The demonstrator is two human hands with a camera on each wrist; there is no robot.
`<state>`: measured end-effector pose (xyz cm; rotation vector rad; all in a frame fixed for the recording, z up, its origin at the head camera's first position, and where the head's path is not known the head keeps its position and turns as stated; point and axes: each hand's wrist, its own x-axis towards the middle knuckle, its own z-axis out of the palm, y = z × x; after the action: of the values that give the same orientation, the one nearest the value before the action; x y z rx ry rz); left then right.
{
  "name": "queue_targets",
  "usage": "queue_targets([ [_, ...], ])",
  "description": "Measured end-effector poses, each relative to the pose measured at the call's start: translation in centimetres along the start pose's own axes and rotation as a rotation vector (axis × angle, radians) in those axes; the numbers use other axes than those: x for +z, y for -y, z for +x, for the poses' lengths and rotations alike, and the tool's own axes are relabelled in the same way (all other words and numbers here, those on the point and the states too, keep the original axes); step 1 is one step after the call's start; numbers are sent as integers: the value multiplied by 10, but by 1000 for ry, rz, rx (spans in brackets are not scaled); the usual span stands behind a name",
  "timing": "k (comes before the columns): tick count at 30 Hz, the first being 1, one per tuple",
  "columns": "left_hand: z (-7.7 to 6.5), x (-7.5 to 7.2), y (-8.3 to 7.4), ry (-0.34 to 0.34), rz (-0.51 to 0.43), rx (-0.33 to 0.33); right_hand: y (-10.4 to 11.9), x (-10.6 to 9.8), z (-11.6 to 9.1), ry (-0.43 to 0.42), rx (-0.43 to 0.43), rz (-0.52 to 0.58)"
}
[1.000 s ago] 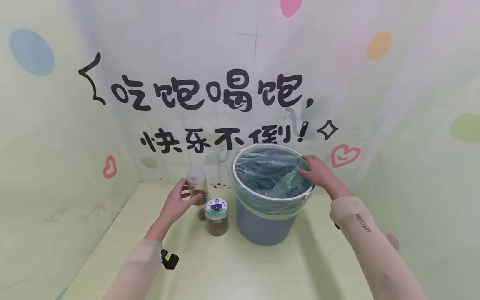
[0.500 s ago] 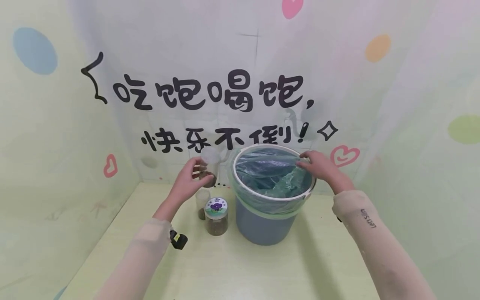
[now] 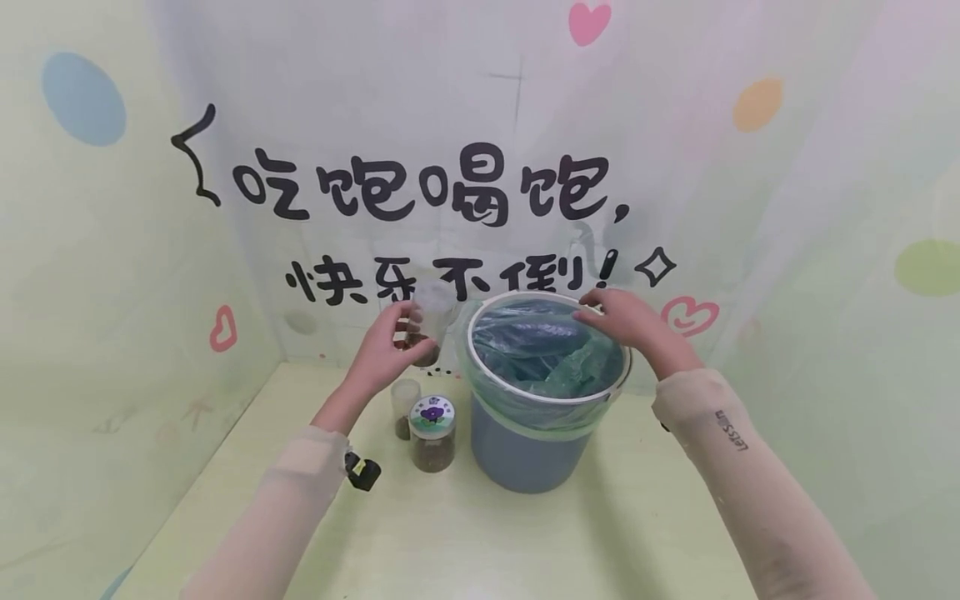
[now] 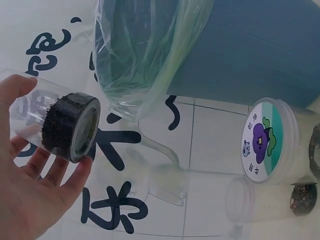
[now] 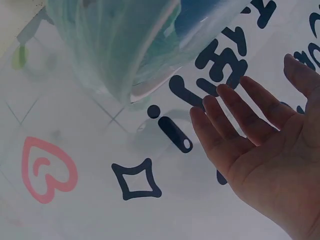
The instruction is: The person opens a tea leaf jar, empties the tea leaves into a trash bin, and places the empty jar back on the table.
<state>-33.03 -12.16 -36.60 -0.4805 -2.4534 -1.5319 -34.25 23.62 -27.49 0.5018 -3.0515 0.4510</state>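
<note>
My left hand [image 3: 378, 350] grips a clear plastic jar [image 4: 70, 125] with a layer of dark, tea-like bits in its bottom. In the head view the jar is raised off the table, left of the bin's rim. My right hand [image 3: 622, 318] is over the right side of a blue bin [image 3: 528, 458]; in the right wrist view its fingers are spread and it holds nothing. A green plastic bag [image 3: 577, 371] lines the bin, folded over a white rim ring. On the table stand a wider jar [image 3: 433, 450] with a flower-printed lid and a small clear jar [image 4: 240, 200] beside it.
The pale table [image 3: 480, 542] is closed in by printed fabric walls with large dark lettering [image 3: 480, 183] at the back. The bin takes up the middle, and the two standing jars are close to its left side.
My left hand has lifted the jar up and to the right, toward the bin, uncovering the small jar behind. My right hand has come off the bin's rim and shifted slightly left.
</note>
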Motion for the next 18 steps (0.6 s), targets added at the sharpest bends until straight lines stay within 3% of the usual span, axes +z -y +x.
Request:
queue_targets([
  [6,2,2,-9,-8,36,38,21,-5,3,6,-37,47],
  [18,2,12,-30,-16,172,126,70,-3,6,19,-131,245],
])
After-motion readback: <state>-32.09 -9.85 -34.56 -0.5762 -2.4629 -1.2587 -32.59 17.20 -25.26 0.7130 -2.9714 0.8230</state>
